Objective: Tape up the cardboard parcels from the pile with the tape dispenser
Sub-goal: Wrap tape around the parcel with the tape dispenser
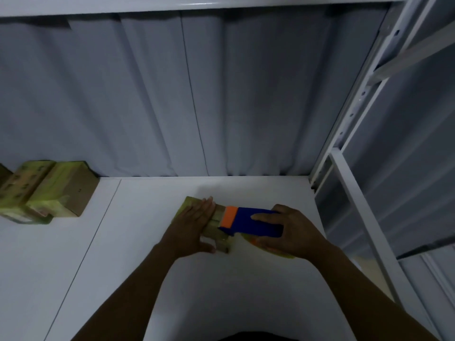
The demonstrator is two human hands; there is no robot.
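Taping under way at the middle front of the table [138, 254]. Left grip [197, 219] spread flat, pressing down on the small cardboard parcel [216, 233] to steady it. Right grip [288, 231] curled round the blue tape dispenser [253, 221], orange nose set on the parcel's right end. Likely laying a strip across the top. Next, probably: draw the dispenser along the seam with even pressure, keep the parcel pinned, tear off cleanly. Pile of parcels [46, 190] at far left by the curtain [172, 94], well apart from the work.
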